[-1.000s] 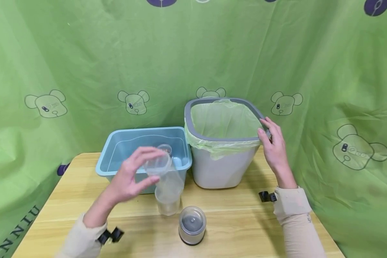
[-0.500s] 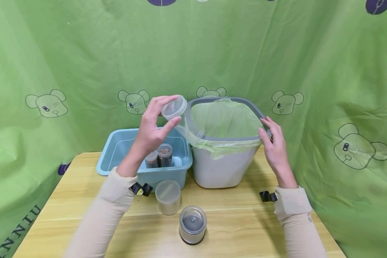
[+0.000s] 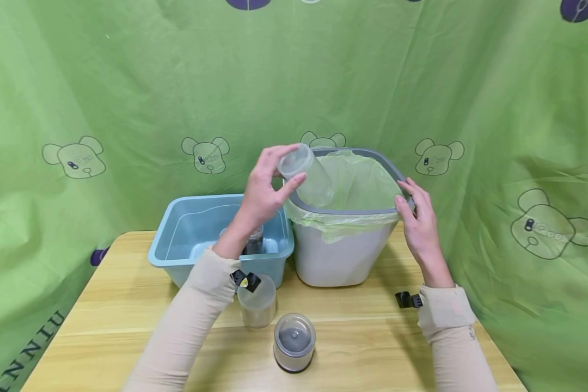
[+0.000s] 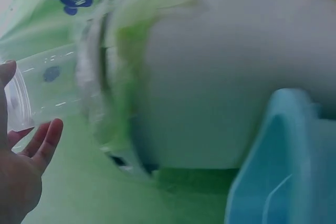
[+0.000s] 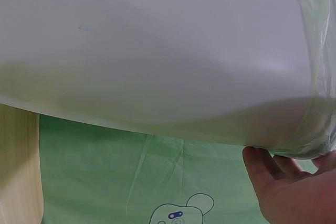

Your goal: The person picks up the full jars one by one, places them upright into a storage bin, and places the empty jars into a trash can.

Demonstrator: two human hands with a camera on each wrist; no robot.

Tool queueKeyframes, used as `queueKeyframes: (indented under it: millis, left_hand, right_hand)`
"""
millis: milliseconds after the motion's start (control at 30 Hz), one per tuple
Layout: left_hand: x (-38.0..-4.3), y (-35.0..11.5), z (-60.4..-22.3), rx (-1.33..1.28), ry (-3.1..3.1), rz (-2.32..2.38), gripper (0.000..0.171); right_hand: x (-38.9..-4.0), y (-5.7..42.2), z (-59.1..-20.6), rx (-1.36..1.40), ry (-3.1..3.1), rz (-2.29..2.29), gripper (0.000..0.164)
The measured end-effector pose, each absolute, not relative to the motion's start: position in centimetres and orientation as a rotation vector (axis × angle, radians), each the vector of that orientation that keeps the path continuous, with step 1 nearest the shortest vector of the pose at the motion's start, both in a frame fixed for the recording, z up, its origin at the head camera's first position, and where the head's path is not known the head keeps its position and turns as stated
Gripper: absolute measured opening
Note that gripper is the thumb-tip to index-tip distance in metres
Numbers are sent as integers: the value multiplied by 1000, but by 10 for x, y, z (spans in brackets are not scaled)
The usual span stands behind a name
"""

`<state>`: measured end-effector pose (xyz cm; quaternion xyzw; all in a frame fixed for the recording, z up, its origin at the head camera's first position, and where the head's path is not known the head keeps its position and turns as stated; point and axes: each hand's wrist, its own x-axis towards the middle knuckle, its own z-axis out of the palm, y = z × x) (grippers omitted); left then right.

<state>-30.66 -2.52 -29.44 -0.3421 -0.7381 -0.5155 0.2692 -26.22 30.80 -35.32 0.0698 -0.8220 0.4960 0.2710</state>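
In the head view my left hand (image 3: 269, 188) grips a clear plastic jar (image 3: 316, 182) near its ringed end, thumb on one side and fingers on the other. The jar is tilted, its far end inside the mouth of the trash bin (image 3: 335, 258). No contents show through its wall in the left wrist view. At the bin's right corner my right hand (image 3: 418, 223) holds the grey rim, over which a green bag liner (image 3: 362, 179) is folded. The right wrist view has the thumb against the bin's side, just below the liner's edge.
A blue basin (image 3: 191, 226) stands left of the bin, with small dark-filled jars (image 3: 256, 242) partly hidden by my left arm. Before it on the wooden table (image 3: 357, 337) are a clear container (image 3: 258, 305) and a grey-topped canister (image 3: 294, 343).
My left hand has lifted the jar from in front of the basin, up and rightward, and tipped it over the bin's rim into the opening. The right hand stays at the rim.
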Motion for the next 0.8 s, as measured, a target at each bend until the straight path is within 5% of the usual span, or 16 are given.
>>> queueKeyframes:
  millis: [800]
  left_hand:
    - [-318, 2, -335, -996, -2253, -1155, 48]
  right_hand:
    - [-264, 307, -355, 186, -2197, 1370, 49]
